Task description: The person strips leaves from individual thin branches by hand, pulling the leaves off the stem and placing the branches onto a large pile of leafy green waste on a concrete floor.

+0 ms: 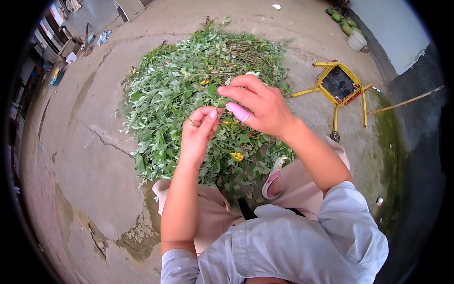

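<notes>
My left hand (pixel 200 129) pinches a thin green plant stem (pixel 219 103) between thumb and fingertips. Just to its right is my right hand (pixel 260 103), its thumb and index finger apart on either side of the stem's upper end. A pink finger cot (pixel 238 111) covers the right thumb. Whether the right index fingertip touches the stem is hard to tell. Beneath both hands spreads a large heap of cut leafy plants (pixel 159 88), pale green with some brown stalks. One yellow, dark-spotted leaf (pixel 237 156) lies on its near side.
To the right, a yellow metal-framed stool (pixel 338 83) lies tipped on the concrete floor (pixel 103 149). A bamboo pole (pixel 408 101) leans by the wall. Farther back stand a white bucket (pixel 356 41) and several green gourds or melons (pixel 342 21). My shoe (pixel 275 177) is beside the heap.
</notes>
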`<state>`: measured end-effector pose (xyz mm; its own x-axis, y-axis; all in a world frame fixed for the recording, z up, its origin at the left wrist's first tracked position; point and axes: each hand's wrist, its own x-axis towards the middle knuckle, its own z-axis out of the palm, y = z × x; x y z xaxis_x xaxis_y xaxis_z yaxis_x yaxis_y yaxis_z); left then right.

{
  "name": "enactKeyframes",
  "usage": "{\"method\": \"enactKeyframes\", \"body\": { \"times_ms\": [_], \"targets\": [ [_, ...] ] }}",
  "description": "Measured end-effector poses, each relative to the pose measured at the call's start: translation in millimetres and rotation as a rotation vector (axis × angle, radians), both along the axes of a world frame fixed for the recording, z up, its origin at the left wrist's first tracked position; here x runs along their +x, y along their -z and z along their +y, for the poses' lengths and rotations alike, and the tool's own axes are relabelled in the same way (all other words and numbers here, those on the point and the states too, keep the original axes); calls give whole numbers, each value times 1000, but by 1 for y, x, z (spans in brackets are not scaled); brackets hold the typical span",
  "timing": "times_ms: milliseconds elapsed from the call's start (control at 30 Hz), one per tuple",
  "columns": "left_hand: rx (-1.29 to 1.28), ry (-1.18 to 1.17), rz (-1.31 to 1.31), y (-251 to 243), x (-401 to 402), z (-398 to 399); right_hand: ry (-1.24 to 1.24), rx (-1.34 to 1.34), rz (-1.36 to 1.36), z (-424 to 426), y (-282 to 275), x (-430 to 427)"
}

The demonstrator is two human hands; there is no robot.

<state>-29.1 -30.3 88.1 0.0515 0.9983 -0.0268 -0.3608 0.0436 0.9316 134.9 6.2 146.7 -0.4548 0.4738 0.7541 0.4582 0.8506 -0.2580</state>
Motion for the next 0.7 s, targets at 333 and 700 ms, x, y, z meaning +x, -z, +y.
{"method": "enactKeyframes", "body": {
  "times_ms": [333, 700],
  "targets": [
    [37, 54, 41, 8, -2, 2, -50, -58, -417, 17, 34, 18],
    [51, -68, 122, 8, 3, 5, -28, -97, -358, 22, 44, 8]
  ]
}}
